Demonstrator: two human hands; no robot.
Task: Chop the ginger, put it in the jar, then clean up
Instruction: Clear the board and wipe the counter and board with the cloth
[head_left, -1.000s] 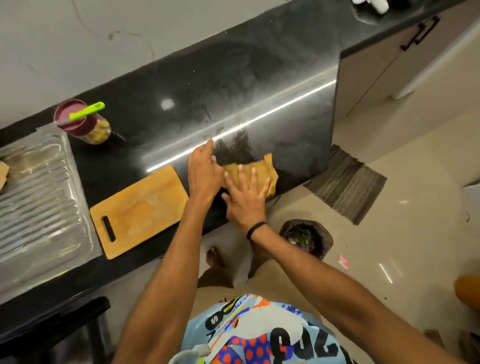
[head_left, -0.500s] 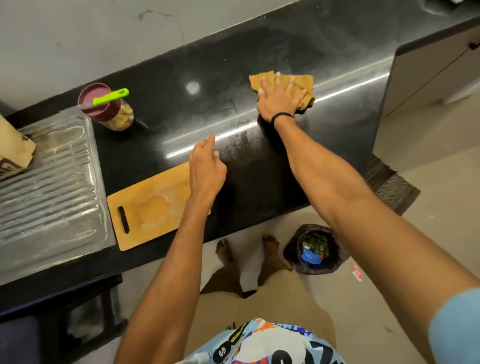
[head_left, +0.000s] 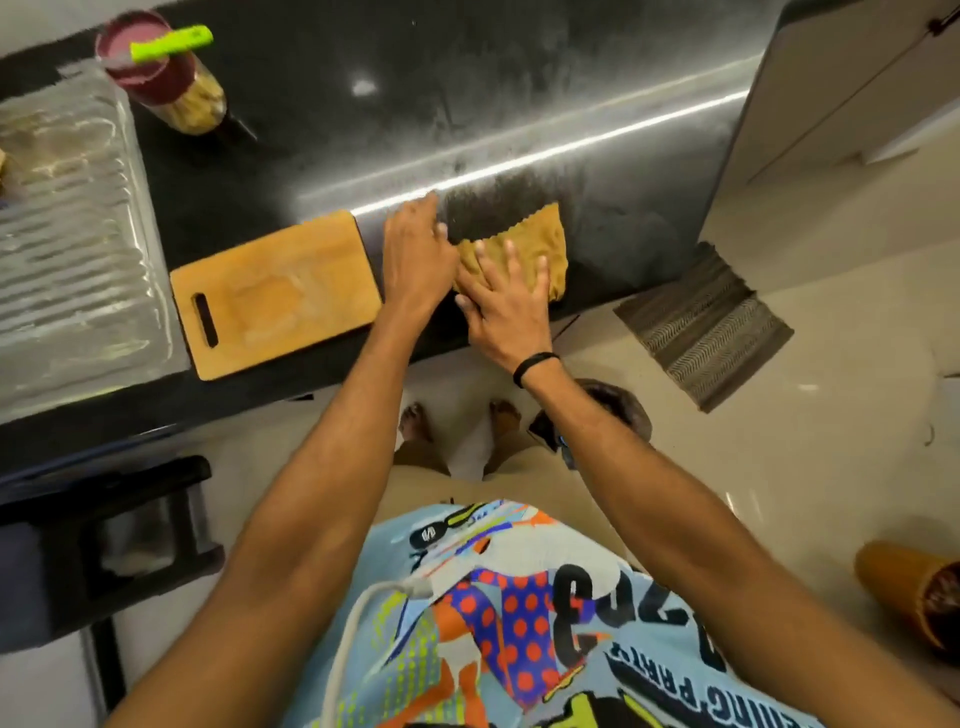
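Ribbed steel drainboard (head_left: 78, 234) at 9 o'clock of frame, on black counter (head_left: 519, 104). Dark stool (head_left: 130, 530) at 8 o'clock, on floor below counter edge.

Jar (head_left: 156, 78) with maroon lid at 11 o'clock, upright on counter, just beside drainboard's far corner. Yellowish ginger (head_left: 202, 106) visible through the glass, inside jar. Green-handled knife (head_left: 171, 44) lying across the lid, blade hard to make out.

Wooden cutting board (head_left: 275, 296) at 10 o'clock nearer centre, flat at counter's near edge, handle slot toward 8 o'clock, pale wet smear on top.

Left hand (head_left: 415, 254) at 3 o'clock of board, close against its right edge; touching or not, cannot tell. Fingers straight and together, pointing to 12 o'clock, resting on counter, holding nothing.

Mustard-yellow cloth (head_left: 524, 239) right at 3 o'clock of left hand, flat on counter near front edge. Dark streak (head_left: 493, 208) on counter at 12 o'clock of cloth.

Right hand (head_left: 506, 306) flat on cloth's near part, fingers spread wide, pressing down, not curled round it. Black band (head_left: 535, 366) on right wrist.

Small bin (head_left: 621, 408) on floor at 5 o'clock of right hand, partly hidden behind forearm. Striped grey mat (head_left: 706, 322) on floor at 3 o'clock. Beige cabinet (head_left: 857, 88) at 1 o'clock, past counter's end. Orange container (head_left: 914, 592) at 4 o'clock, cut by frame edge.
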